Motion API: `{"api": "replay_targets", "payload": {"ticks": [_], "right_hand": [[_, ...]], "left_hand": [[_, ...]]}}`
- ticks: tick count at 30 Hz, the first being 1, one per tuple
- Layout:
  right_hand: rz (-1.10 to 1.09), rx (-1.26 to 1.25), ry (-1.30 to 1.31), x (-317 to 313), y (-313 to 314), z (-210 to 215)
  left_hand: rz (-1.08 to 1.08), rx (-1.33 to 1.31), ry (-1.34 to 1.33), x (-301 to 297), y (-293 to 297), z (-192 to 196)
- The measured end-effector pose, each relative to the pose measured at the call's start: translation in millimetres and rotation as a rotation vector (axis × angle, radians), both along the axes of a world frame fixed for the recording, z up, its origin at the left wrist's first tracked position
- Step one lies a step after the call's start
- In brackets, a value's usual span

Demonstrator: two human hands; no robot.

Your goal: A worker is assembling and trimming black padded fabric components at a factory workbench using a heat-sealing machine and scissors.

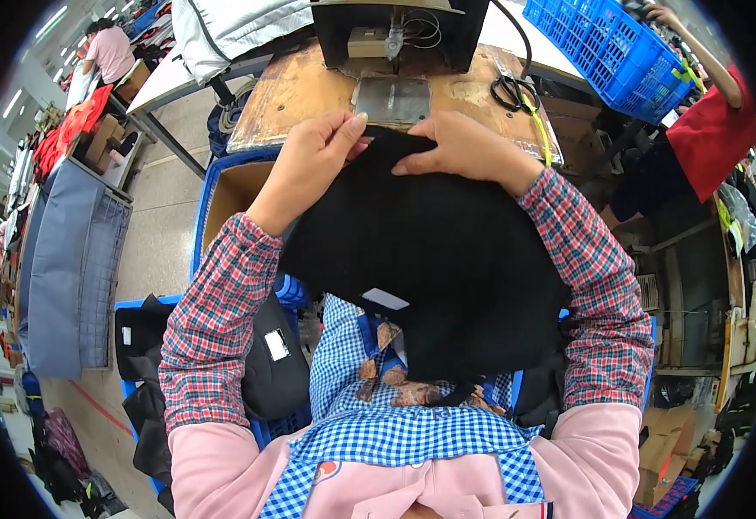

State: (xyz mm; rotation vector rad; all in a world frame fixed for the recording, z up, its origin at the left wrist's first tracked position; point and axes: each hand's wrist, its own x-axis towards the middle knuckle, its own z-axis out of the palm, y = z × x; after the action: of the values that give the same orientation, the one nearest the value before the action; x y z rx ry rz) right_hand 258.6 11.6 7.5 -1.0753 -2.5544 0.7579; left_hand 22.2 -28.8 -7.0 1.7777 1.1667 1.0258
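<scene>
The black fabric (434, 251) was the biggest thing in view. It lay across the person's lap and spread from the near edge of the wooden table (291, 95) back toward the checked apron (369, 415). Its long axis ran from far-left to near-right, and its far edge sat just short of the metal plate (392, 99) under the sewing machine (395, 35). Both hands met at that far edge, so the cloth lay mostly nearer than them. The left hand (308, 160) pinched the edge between thumb and fingers. The right hand (464, 147) lay curled over the cloth beside it, fingers pressing down; whether it gripped a fold underneath could not be told. The two hands were about equally near the plate, the left perhaps slightly closer to it.

A blue crate (607, 56) stood far right on the next table, with another person's arm above it. A second blue bin (222, 199) stood left of the lap, its inside brown. Further black pieces (270, 355) hung near left, one carrying a small white rectangular label (276, 344). A white rectangular label (386, 298) also lay on the near part of the fabric, slightly tilted. Black scissors (512, 91) rested far right on the table, beside a yellow strip (538, 130). Small cardboard boxes (105, 138) were stacked far left.
</scene>
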Motion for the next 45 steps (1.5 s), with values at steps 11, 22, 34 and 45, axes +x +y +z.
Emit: {"api": "replay_targets", "payload": {"ticks": [11,22,34,45], "right_hand": [[-0.029,0.045,-0.217,6.1,61.5,37.2],[-0.162,-0.162,-0.238,9.1,114.8,29.2],[-0.181,-0.160,-0.225,9.8,118.8,29.9],[-0.198,-0.129,-0.223,12.0,108.7,38.7]], "left_hand": [[0.061,-0.161,-0.131,14.1,57.4,4.5],[0.080,-0.303,-0.221,25.3,113.9,-13.9],[0.093,-0.325,-0.240,26.2,124.4,-8.6],[0.084,-0.291,-0.240,29.4,122.4,-4.9]]}}
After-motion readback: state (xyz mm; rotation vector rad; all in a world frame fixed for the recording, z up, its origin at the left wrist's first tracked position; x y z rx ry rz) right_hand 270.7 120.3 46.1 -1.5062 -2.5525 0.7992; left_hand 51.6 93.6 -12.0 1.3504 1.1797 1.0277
